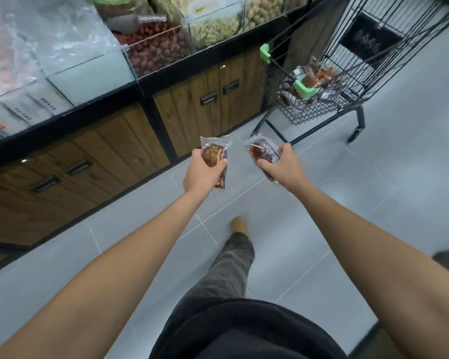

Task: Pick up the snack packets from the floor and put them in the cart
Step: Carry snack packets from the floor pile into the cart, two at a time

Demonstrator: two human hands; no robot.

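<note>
Grey floor tiles (322, 216) with pale grout lines fill the lower and middle view. Nearest to me I see a dark garment at the waist, grey trousers and one tan shoe (239, 224) planted on the tiles. Both bare forearms extend forward over the floor, spread wide near me and closer together at the hands.

I read the left hand (201, 172) as clamped around a clear snack packet (215, 154). This packet stands roughly upright; its contents are brown and round, with red print at the lower end and a crimped transparent seal at the top. I read the right hand (283, 164) as clamped around a second packet (263, 152), tilted to the left, with dark red contents under clear film. The two packets are near each other but do not touch. Both are held in the air above the tiles.

Beyond the hands, to the left, a wooden cabinet front (130, 146) with dark recessed handles runs along the aisle. It carries a black counter edge and clear bulk bins (156, 50) of reddish and pale goods.

Farthest, at upper right, stands the black wire cart (353, 73) with green plastic corner pieces. Several packets (314, 73) lie inside its basket. I see open floor between the hands and the cart.
</note>
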